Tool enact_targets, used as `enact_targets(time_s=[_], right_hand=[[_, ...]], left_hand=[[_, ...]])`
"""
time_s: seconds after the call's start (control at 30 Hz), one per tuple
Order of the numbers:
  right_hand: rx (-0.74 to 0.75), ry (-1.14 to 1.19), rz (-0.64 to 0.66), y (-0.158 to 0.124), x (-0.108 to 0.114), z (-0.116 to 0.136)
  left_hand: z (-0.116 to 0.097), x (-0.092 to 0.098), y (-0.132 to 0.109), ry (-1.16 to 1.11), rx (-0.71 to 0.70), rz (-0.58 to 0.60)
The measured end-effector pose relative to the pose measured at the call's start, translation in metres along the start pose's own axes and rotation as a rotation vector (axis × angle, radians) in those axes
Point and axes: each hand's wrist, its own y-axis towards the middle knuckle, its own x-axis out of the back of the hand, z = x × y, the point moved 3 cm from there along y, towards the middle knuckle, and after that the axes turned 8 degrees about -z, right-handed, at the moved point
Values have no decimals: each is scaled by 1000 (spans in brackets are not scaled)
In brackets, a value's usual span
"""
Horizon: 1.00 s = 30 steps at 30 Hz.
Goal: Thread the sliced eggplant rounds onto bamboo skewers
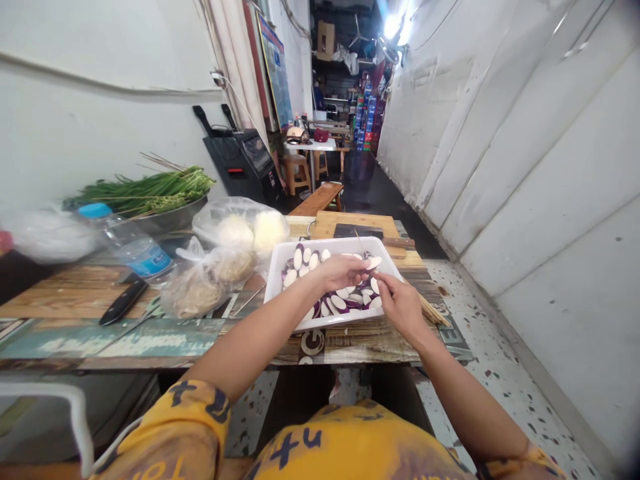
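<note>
A white tray point(271, 283) on the table holds many purple-skinned slices with white flesh. Over its right part, my left hand point(346, 272) pinches one eggplant slice point(374, 263) between thumb and fingers. My right hand point(400, 301) is closed at the tray's right edge, its fingertips close to that slice. A thin stick seems to run between the two hands, its end in my right fingers. Thin wooden skewers point(434, 311) lie on the table beside my right wrist.
Behind the tray are a cutting board point(325, 225) and a cleaver point(357, 231). Left of it lie plastic bags point(193, 290), a water bottle point(137, 250), a black-handled knife point(123, 301) and a metal bowl of greens point(175, 217). A wall runs along the right.
</note>
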Motion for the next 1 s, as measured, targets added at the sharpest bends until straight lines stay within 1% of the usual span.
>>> enact_targets(time_s=[0.03, 0.07, 0.1, 0.17, 0.23, 0.27, 0.3, 0.33, 0.4, 0.43, 0.5, 0.57, 0.63, 0.7, 0.8, 0.87, 0.9, 0.93, 1.0], right_hand=[[-15, 25, -7, 4, -1, -2], [-35, 41, -17, 7, -2, -4], [-58, 50, -30, 9, -2, -7], [-104, 75, -66, 12, -2, -15], [-153, 194, -50, 13, -2, -22], [-187, 300, -8, 13, -3, -25], [-227, 426, 53, 13, -3, -28], [-273, 558, 123, 12, -3, -28], [-357, 784, 237, 11, 0, -27], [-386, 862, 268, 11, 1, -26], [-417, 948, 283, 10, 5, -24], [-423, 965, 271, 9, 6, -23], [-417, 949, 257, 8, 6, -23], [-406, 920, 248, 7, 5, -23], [-392, 878, 244, 6, 5, -21], [-385, 858, 233, 6, 6, -21], [-378, 850, 224, 6, 6, -21], [-369, 841, 216, 6, 6, -21], [-354, 823, 204, 6, 6, -21]], left_hand=[[1, 0, 0, 17, 0, 2], [1, 1, 0, 46, -21, -24], [0, 4, 1, 102, -78, -78], [-4, 12, 3, 338, -283, -210], [-6, 17, 4, 699, -520, -288], [-5, 18, 5, 876, -600, -289], [-2, 18, 7, 1027, -644, -268], [1, 19, 9, 1141, -660, -236], [8, 19, 14, 1266, -662, -193], [10, 20, 16, 1292, -668, -185], [13, 20, 19, 1308, -691, -189], [14, 21, 21, 1332, -699, -208], [16, 22, 23, 1390, -680, -200], [18, 22, 23, 1444, -659, -151], [18, 19, 21, 1450, -684, -65], [15, 17, 20, 1377, -692, -75], [12, 17, 19, 1303, -671, -107], [9, 17, 19, 1198, -627, -151], [4, 18, 21, 922, -493, -229]])
